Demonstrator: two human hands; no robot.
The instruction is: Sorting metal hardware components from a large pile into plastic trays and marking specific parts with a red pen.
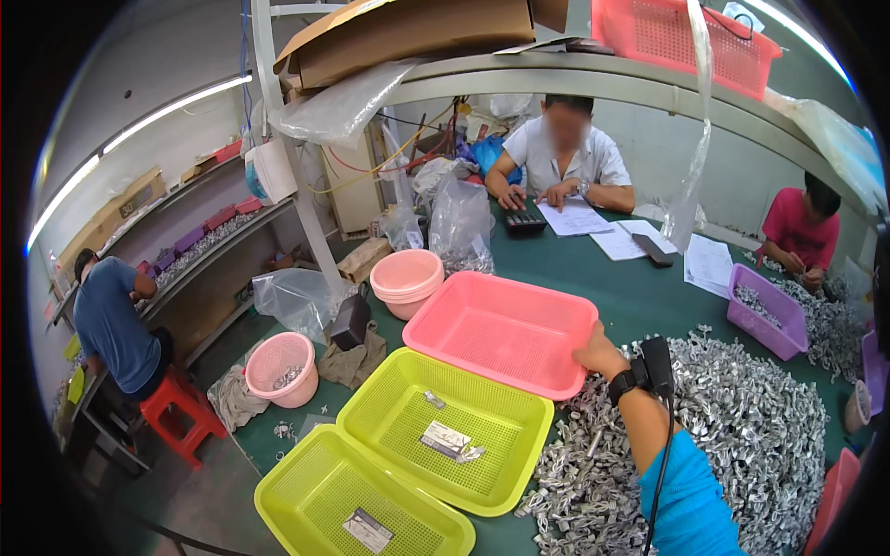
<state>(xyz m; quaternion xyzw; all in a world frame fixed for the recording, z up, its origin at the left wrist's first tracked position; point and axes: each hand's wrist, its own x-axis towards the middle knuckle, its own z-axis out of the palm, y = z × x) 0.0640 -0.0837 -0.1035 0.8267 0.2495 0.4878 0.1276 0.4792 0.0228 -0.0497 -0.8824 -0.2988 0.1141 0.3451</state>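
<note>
My right hand (601, 354) grips the right rim of a pink plastic basket (505, 320), fingers closed round its edge; a dark watch band and a black device with a cable are on that wrist. Close in front of the pink basket stands a lime-green basket (533, 454) with a paper label (444, 439) and a few small metal parts inside. Nearer to me is a second lime-green basket (278, 482) holding another label (368, 530). Right beside my forearm spreads a big heap of small silvery metal parts (742, 417). My left hand is outside the picture.
Pink bowls (406, 278) and a pink bucket (281, 369) stand left, near a dark block (350, 322). Across the green table (640, 310) a person sits with papers (573, 218) and a calculator (526, 224). Another person works far right beside a purple basket (768, 324). A shelf beam (556, 65) crosses overhead.
</note>
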